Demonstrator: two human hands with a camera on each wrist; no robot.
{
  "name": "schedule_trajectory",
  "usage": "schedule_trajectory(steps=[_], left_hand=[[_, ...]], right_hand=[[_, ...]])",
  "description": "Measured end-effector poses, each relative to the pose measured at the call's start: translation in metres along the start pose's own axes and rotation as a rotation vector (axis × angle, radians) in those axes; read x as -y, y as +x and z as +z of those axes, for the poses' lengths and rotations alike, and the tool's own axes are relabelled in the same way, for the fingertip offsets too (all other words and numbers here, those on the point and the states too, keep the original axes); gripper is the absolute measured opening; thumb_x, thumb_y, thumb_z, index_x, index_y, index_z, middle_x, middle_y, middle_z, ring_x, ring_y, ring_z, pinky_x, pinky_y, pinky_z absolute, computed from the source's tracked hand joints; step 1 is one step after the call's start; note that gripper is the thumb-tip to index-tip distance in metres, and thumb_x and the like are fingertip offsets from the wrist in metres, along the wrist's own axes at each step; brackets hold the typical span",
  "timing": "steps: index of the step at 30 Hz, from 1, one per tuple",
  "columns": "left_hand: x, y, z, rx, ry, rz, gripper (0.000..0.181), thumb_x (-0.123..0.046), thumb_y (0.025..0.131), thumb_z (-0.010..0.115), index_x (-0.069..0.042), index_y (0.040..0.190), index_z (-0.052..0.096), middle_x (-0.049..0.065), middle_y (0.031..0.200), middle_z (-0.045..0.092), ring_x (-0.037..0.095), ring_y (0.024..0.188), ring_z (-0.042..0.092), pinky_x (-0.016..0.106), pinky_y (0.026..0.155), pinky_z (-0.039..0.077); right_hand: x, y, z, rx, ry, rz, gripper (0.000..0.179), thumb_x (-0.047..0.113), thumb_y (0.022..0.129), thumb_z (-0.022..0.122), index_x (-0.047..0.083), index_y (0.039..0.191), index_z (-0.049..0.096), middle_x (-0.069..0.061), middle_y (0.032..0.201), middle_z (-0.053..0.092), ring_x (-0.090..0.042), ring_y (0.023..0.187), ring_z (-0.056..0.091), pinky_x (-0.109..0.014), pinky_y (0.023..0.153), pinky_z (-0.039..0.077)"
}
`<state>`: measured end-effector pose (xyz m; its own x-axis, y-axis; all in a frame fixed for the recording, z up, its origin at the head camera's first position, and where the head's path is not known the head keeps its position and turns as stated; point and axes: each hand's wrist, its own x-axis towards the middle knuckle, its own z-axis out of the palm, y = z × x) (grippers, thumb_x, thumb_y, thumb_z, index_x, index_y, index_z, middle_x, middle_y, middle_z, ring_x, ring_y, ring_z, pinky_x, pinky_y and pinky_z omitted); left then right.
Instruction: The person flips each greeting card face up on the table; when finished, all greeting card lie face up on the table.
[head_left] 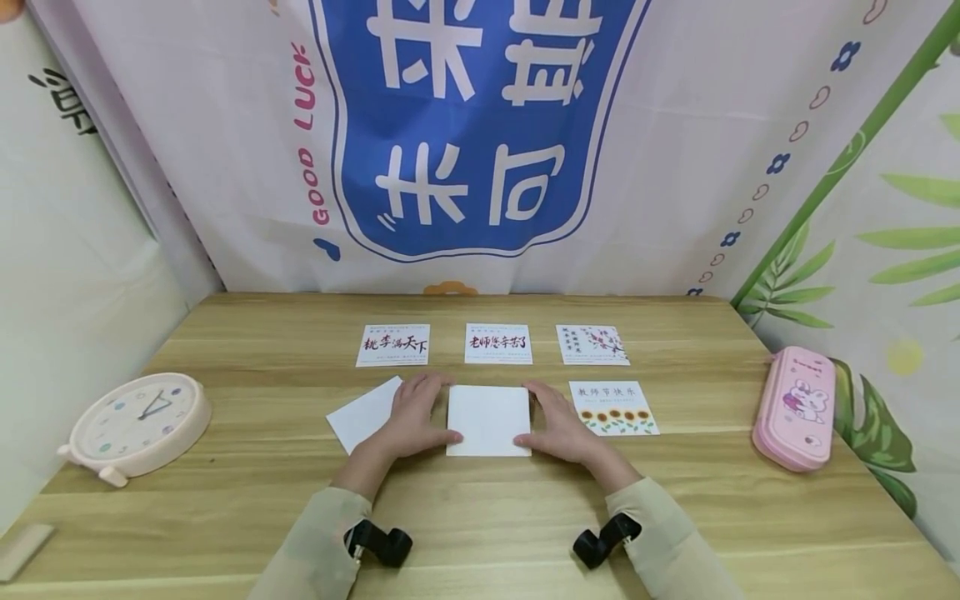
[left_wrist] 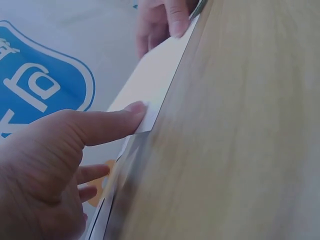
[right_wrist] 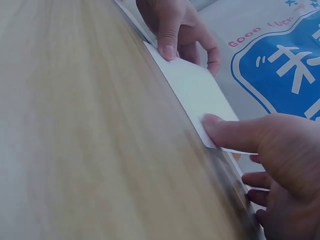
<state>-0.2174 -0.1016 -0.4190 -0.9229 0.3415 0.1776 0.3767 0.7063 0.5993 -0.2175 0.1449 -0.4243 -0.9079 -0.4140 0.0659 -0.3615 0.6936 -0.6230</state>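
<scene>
A blank white card [head_left: 488, 421] lies flat between both hands near the middle of the wooden table. My left hand [head_left: 408, 421] pinches its left edge, thumb on the upper face. The opposite edge is pinched by my right hand [head_left: 561, 425], its thumb likewise on top. Both wrist views show the card [left_wrist: 152, 75] close over the tabletop. Partly covered by the left hand, another blank white card [head_left: 358, 418] lies askew on the table. Right of the right hand is a card with sunflowers [head_left: 615, 417] and printed characters, partly overlapped by that hand.
Three printed cards lie in a back row: left [head_left: 393, 354], middle [head_left: 498, 352] and right [head_left: 592, 354]. A white clock [head_left: 142, 425] is at the left, a pink pencil case [head_left: 797, 408] at the right. A pale bar [head_left: 24, 550] sits at the near left edge.
</scene>
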Motion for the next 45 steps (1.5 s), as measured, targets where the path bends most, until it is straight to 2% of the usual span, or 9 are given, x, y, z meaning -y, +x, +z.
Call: schedule_trajectory(steps=[6,11,17,24,28,32,37,41,45], left_hand=[[-0.006,0.001,-0.001,-0.047,-0.094,0.009,0.068,-0.013,0.065,0.075,-0.007,0.123,0.039,0.005,0.098,0.054,0.022,0.095,0.048,0.039,0.087,0.032],[-0.009,0.002,0.000,-0.078,-0.227,0.034,0.061,0.003,0.070,0.067,-0.005,0.123,0.039,0.000,0.076,0.053,0.012,0.068,0.051,0.029,0.066,0.045],[-0.010,0.003,0.002,-0.201,-0.310,0.020,0.054,0.004,0.072,0.064,-0.003,0.122,0.045,0.001,0.070,0.058,0.013,0.067,0.054,0.029,0.067,0.046],[-0.012,0.005,0.007,-0.260,-0.545,-0.114,0.010,0.001,0.076,0.062,0.005,0.085,0.063,0.009,0.073,0.063,0.016,0.066,0.057,0.026,0.062,0.048],[-0.012,0.005,0.008,-0.290,-0.640,-0.178,0.010,-0.003,0.076,0.064,0.004,0.082,0.065,0.009,0.075,0.063,0.014,0.066,0.055,0.023,0.060,0.047],[-0.013,0.006,0.007,-0.313,-0.705,-0.206,0.013,-0.006,0.076,0.064,0.004,0.084,0.065,0.007,0.072,0.060,0.011,0.062,0.051,0.021,0.055,0.043],[-0.012,0.005,0.005,-0.232,-0.899,-0.207,0.017,-0.005,0.081,0.059,0.009,0.090,0.061,0.014,0.068,0.061,0.017,0.056,0.058,0.028,0.056,0.049],[-0.011,0.004,0.005,-0.162,-1.002,-0.149,0.022,-0.004,0.084,0.053,0.013,0.098,0.056,0.020,0.087,0.062,0.029,0.074,0.061,0.039,0.070,0.048],[-0.012,0.004,0.003,-0.157,-1.043,-0.139,0.022,-0.001,0.086,0.049,0.015,0.100,0.054,0.023,0.093,0.060,0.036,0.081,0.059,0.045,0.074,0.045]], right_hand=[[0.001,0.001,0.001,-0.144,0.156,-0.017,0.066,0.012,0.072,0.069,0.006,0.129,0.036,-0.009,0.102,0.054,-0.023,0.095,0.050,-0.038,0.083,0.038],[0.002,0.003,0.001,-0.223,0.235,-0.056,0.058,0.001,0.073,0.064,0.004,0.125,0.039,0.003,0.070,0.052,-0.012,0.063,0.048,-0.025,0.058,0.043],[0.004,0.005,0.000,-0.371,0.371,-0.035,0.040,-0.003,0.075,0.062,-0.002,0.113,0.050,-0.001,0.067,0.057,-0.013,0.060,0.049,-0.023,0.055,0.043],[0.006,0.006,-0.001,-0.512,0.538,0.080,0.006,0.002,0.076,0.063,-0.003,0.079,0.063,-0.008,0.073,0.060,-0.013,0.063,0.051,-0.019,0.055,0.042],[0.007,0.006,-0.002,-0.526,0.612,0.105,0.009,0.004,0.077,0.063,-0.004,0.079,0.064,-0.008,0.071,0.060,-0.011,0.060,0.050,-0.019,0.052,0.042],[0.007,0.006,-0.002,-0.500,0.783,0.129,0.011,0.006,0.079,0.061,-0.004,0.082,0.062,-0.006,0.060,0.056,-0.010,0.051,0.049,-0.019,0.047,0.043],[0.005,0.005,-0.002,-0.421,0.967,0.146,0.009,0.013,0.081,0.059,0.004,0.081,0.063,-0.006,0.066,0.063,-0.011,0.051,0.055,-0.019,0.045,0.042],[0.004,0.005,-0.003,-0.360,1.048,0.149,0.017,0.019,0.083,0.058,0.003,0.082,0.063,-0.007,0.072,0.065,-0.013,0.055,0.058,-0.019,0.046,0.041],[0.004,0.006,-0.005,-0.331,1.052,0.196,0.015,0.016,0.082,0.059,0.001,0.083,0.062,-0.007,0.071,0.065,-0.015,0.058,0.060,-0.020,0.048,0.043]])
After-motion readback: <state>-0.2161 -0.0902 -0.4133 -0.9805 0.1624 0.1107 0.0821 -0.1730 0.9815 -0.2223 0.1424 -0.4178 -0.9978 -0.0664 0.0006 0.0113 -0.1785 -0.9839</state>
